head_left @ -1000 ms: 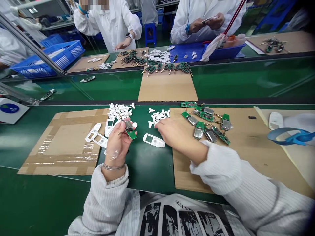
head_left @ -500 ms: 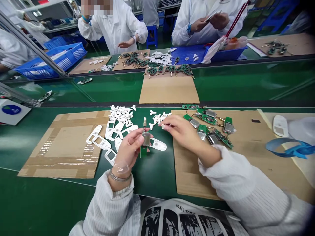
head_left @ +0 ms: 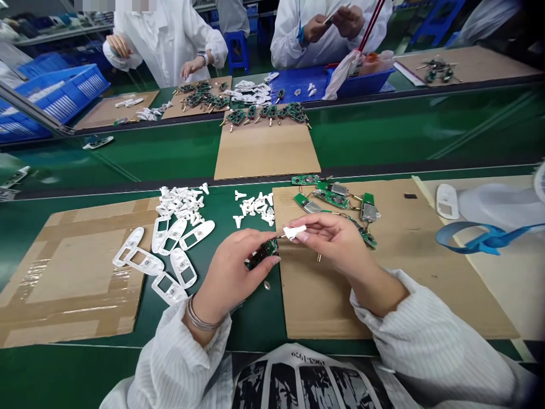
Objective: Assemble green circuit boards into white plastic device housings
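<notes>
Left hand point(head_left: 230, 278) clenched a bumpy green circuit board point(head_left: 264, 254), right hand point(head_left: 336, 248) pinched a smooth white plastic bit point(head_left: 294, 231), both by the edge of the cardboard sheet point(head_left: 323, 307)

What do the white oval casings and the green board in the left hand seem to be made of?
The white oval casing shells look like moulded plastic: smooth, faintly glossy, with crisp window cut-outs. The green circuit board in the left hand looks like a solder-masked fibreglass laminate, with a glossy coating and soldered components, though the exact laminate can't be told from its look.
</notes>
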